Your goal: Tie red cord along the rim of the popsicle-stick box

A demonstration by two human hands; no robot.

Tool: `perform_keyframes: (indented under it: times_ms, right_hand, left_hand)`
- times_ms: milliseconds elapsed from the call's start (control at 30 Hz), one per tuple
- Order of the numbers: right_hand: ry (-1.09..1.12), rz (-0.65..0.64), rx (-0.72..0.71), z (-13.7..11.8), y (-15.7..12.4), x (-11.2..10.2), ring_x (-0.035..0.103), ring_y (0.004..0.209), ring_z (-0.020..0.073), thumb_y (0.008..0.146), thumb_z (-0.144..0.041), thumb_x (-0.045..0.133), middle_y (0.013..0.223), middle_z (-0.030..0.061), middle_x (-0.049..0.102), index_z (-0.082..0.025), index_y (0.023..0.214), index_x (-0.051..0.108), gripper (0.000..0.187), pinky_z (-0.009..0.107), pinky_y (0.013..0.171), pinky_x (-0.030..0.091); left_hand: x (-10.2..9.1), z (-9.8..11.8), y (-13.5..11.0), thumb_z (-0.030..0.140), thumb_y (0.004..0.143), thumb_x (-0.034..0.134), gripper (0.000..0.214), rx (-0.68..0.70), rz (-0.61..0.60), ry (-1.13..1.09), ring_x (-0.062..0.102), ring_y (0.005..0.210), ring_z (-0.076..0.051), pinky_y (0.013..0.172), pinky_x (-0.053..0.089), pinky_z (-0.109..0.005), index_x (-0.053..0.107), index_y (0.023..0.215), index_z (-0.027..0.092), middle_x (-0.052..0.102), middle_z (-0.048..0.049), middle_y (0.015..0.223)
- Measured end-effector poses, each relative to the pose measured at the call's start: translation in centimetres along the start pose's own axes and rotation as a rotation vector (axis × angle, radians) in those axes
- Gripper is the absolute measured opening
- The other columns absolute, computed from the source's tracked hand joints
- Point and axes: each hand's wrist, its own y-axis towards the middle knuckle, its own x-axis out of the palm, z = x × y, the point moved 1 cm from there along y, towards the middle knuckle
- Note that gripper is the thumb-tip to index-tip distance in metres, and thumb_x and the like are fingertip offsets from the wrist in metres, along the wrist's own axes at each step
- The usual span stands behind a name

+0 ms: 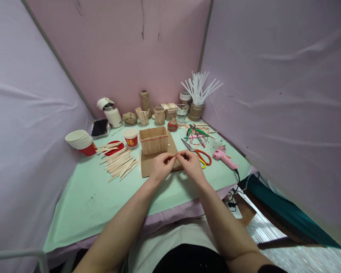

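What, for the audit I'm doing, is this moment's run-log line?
left hand, right hand: fingertips close; anything held: unclear; box: upright on cardboard; scissors: beside cardboard

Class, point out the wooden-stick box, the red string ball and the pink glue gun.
Wooden-stick box [154, 147], head view: its front wall.
Red string ball [172, 126], head view: its middle.
Pink glue gun [225, 158], head view: middle of its body.

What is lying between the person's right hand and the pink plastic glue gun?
Metal scissors with orange and yellow handles lie there, in the head view.
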Motion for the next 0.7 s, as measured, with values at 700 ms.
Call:
perform_keyframes:
  times_ms: [700]
  right_hand:
    - [-0.261, 0.024, -0.256, -0.28, -0.70, 0.38, 0.056, 0.078, 0.0174, 0.084, -0.031, 0.045, 0.082, 0.0052, 0.063, -0.019, 0.078, 0.060, 0.020, 0.029, 0.071, 0.042]
  left_hand:
    - [-0.06, -0.26, 0.02, 0.026, 0.081, 0.050, 0.020, 0.100, 0.004, 0.117, 0.053, 0.065, -0.013, 0.062, 0.038, -0.024, 0.066, 0.074, 0.016, 0.062, -0.0032, 0.069]
